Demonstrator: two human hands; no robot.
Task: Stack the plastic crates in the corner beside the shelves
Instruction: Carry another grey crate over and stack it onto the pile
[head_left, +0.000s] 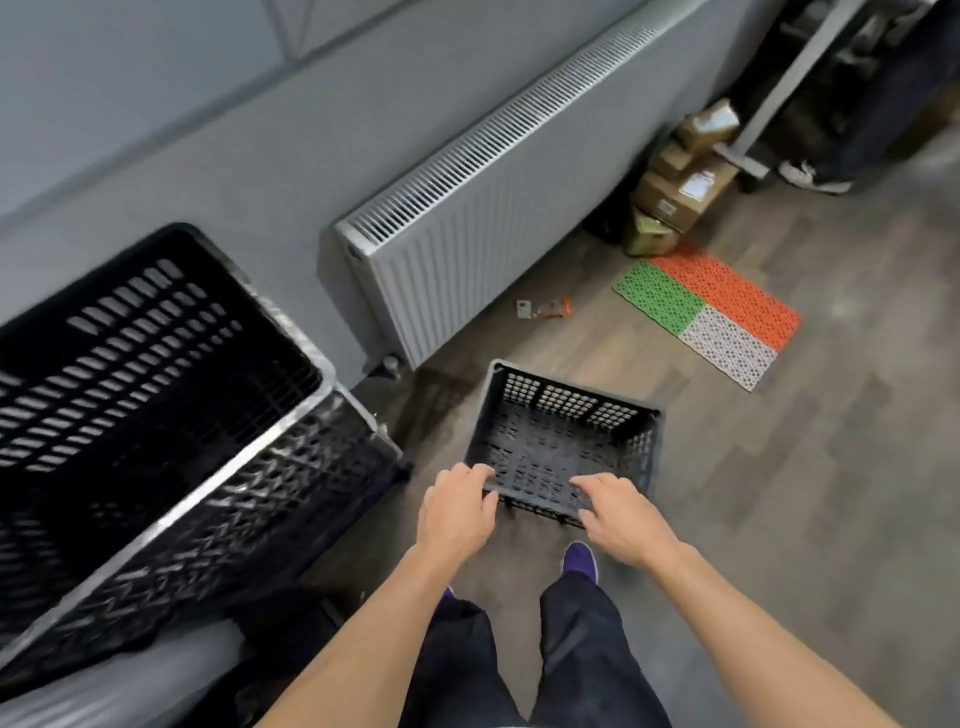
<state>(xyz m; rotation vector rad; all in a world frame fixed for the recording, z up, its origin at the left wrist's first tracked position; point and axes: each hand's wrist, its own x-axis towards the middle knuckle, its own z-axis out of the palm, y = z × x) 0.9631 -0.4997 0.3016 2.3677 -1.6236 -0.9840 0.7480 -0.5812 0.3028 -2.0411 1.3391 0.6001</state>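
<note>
Item 1: small black perforated plastic crate (563, 441), count 1, empty, on or just above the wood-look floor (779, 493) in front of the person's feet; contact with the floor cannot be told. Left hand (457, 512) grips the near rim at its left end, fingers curled over the edge. Right hand (618, 514) grips the same rim at its right end, fingers curled over, thumb on the outer wall.

Item 2: stacked black crates (156, 415), at the left against the grey wall (208, 130). 1 open top crate plainly seen; lattice walls below it suggest more, but the number cannot be told through motion blur. Stack cut off by the left and lower frame edges.

Item 3: white panel radiator (467, 228), count 1, on the wall, just right of the stack.

Item 4: small orange-and-grey litter (545, 309) on the floor below the radiator; kind not discernible.

Item 5: perforated floor mat (711, 306), count 1, in 3 colours: green, orange, white.

Item 6: cardboard boxes (680, 182), about 4, piled beyond the mat. White labels present, writing too small to read.

Item 7: purple shoes (581, 558), 2, left one mostly hidden by dark trousers (571, 649).

Top right corner: dark clutter, indistinct.
</note>
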